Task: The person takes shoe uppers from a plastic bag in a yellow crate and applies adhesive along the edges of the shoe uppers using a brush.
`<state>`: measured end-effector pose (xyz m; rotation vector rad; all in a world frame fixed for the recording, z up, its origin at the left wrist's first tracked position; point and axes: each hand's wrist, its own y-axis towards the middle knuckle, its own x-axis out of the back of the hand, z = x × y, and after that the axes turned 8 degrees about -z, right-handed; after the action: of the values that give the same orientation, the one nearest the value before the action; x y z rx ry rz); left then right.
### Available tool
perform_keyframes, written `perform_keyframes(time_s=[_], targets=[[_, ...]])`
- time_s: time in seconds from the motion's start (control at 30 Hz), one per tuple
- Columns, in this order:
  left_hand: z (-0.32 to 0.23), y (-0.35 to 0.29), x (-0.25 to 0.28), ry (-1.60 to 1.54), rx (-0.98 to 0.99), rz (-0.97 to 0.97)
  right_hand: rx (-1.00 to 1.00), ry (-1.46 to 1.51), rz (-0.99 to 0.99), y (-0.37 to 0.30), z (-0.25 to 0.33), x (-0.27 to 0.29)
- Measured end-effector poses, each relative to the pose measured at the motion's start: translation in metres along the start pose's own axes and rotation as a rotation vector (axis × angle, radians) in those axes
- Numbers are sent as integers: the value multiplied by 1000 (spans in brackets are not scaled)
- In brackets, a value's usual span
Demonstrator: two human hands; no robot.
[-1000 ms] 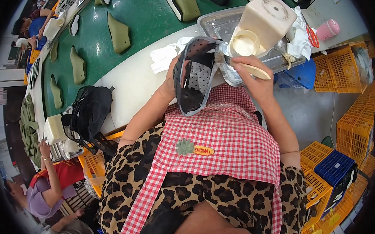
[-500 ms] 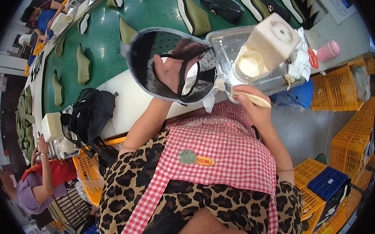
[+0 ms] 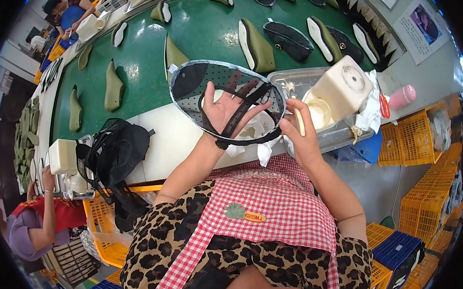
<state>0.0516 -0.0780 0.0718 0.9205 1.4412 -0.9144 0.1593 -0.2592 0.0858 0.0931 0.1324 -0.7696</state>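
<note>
Where the brush (image 3: 299,122) slanted out to the right half a second ago, its handle now stands steeper, pinched in my right grip (image 3: 306,140) beside the black mesh shoe upper (image 3: 189,92). My left grip (image 3: 223,110) shows more fully than before, fingers spread apart, palm facing up within the upper. Dotted and sheer, pale-edged, with dark straps across, the upper is above the surface's (image 3: 161,133) near white border. The clear tray (image 3: 300,77) crowds the right; bare white room opens leftward.

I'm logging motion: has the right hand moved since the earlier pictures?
Yes: against the white container, the right hand has shifted left and farther forward.
</note>
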Motion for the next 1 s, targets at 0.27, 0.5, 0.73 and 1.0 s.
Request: perform_keyframes(time_s=[0.27,0.5,0.73,1.0], targets=[[-20,5,21,76,27,91,-117,160,-12,28,21,-19],[-53,-39,61,322,40,-492,-128,31,-108,121,23,-35],[-64,-150,57,929,-466,-701,216,-368,-207,255,4,-27],[-74,-240,52,1189,-704,-999,303,-464,-303,411,-34,-59]])
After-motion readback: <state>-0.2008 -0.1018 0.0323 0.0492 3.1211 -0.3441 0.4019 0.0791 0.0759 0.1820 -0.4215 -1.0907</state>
